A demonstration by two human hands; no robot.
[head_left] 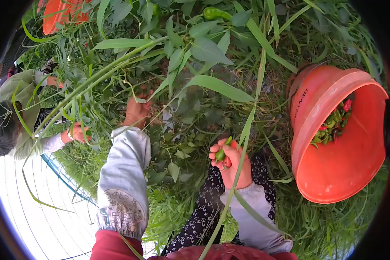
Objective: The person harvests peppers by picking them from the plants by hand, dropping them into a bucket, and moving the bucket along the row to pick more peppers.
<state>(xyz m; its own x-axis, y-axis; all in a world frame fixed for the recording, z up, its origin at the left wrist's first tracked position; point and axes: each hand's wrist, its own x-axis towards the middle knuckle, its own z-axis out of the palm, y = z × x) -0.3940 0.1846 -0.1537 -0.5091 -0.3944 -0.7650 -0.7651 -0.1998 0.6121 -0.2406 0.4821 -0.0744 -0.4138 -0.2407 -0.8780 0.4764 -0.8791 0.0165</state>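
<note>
My left hand [137, 112] reaches in among the pepper plant's leaves, its fingers partly hidden by stems, so what they touch cannot be made out. In my right hand [236, 167], held palm up over my knees, the fingers curl round green and red peppers [220, 155]. A green pepper [216, 14] hangs on the plant at the top. To the right, an orange bucket [333, 169] lies tilted with its mouth toward me, holding green and red peppers [333, 125].
A co-worker [24, 99] crouches at the left, both hands among the plants. Another orange container [58, 17] stands at the upper left. Long grass blades and stems [221, 86] cross in front of my arms. White sheeting [39, 195] lies at the lower left.
</note>
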